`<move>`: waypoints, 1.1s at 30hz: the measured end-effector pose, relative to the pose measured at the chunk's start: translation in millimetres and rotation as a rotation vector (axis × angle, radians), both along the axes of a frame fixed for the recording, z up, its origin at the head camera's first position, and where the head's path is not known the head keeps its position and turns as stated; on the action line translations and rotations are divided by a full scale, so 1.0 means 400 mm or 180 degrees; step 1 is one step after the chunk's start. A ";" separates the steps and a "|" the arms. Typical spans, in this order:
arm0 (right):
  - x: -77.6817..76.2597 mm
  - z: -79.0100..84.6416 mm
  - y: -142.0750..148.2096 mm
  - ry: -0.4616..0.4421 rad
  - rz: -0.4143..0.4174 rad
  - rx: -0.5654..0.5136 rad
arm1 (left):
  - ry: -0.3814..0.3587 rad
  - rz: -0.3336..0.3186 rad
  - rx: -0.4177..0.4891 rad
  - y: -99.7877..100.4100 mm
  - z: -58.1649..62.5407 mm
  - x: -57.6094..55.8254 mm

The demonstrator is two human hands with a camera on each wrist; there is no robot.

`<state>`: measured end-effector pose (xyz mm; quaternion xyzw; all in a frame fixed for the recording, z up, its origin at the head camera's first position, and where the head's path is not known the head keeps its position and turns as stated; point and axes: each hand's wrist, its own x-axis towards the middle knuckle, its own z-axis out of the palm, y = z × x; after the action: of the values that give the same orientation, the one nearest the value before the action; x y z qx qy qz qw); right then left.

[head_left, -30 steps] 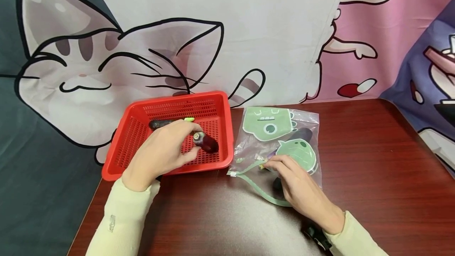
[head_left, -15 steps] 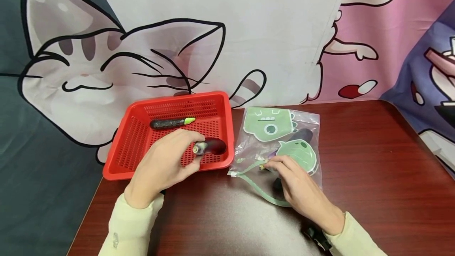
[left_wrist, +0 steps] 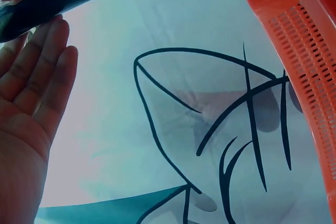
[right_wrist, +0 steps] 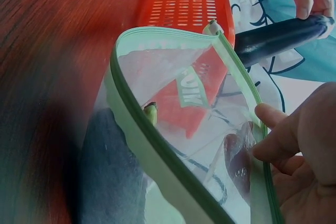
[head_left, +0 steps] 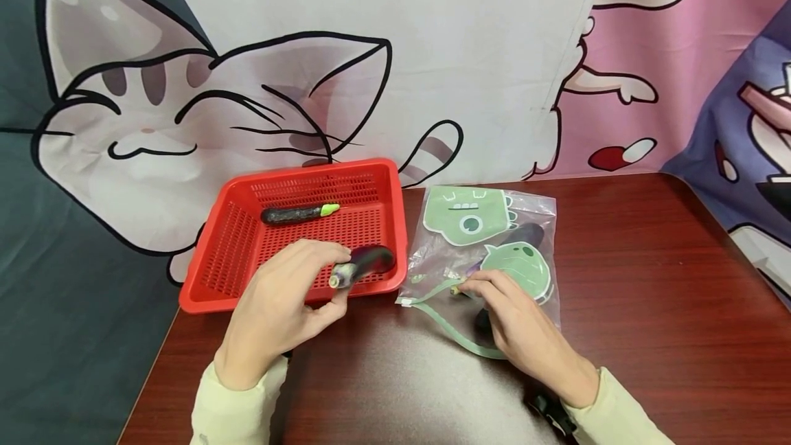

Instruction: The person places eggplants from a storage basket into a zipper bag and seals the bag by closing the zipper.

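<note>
My left hand (head_left: 281,307) grips a dark purple eggplant (head_left: 371,263) near its stem end, above the front right of the red basket (head_left: 207,259). In the right wrist view the eggplant (right_wrist: 283,38) points toward the bag's mouth. My right hand (head_left: 519,328) pinches the green rim of a clear zip bag (head_left: 426,253) with green cartoon prints, and the mouth gapes wide. Inside the bag lie dark vegetables; one dark shape (right_wrist: 113,166) and a green stem tip (right_wrist: 150,113) show through the plastic. The left wrist view catches the left fingers (left_wrist: 58,72) under the eggplant.
A dark, long vegetable with a bright green end (head_left: 299,213), like a zucchini, lies in the basket. The bag and basket sit side by side on a reddish wooden table (head_left: 636,280). A cartoon-printed cloth (head_left: 494,53) hangs right behind them.
My left hand has lifted the eggplant and drawn it toward me, swinging its stem end nearer. The zucchini-like vegetable has come into full view. My right hand and the bag have stayed still.
</note>
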<state>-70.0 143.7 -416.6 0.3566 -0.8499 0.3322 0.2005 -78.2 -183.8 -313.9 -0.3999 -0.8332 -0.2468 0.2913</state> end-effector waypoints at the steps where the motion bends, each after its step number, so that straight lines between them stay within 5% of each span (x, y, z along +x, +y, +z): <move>1: 0.000 0.000 0.000 0.0003 -0.0001 -0.0002 | 0.0045 -0.0009 0.0027 0.001 0.001 0.002; 23: 0.000 0.001 0.001 -0.0030 -0.0042 0.0008 | 0.0709 -0.0662 0.0738 0.041 0.004 0.036; 33: 0.002 0.001 0.001 -0.0074 -0.0041 0.0026 | 0.0790 -0.0895 0.0775 0.056 0.004 0.046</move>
<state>-69.2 144.2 -416.0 0.3481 -0.8558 0.3315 0.1913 -60.0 -161.4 -312.5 -0.5014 -0.6911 -0.3328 0.4005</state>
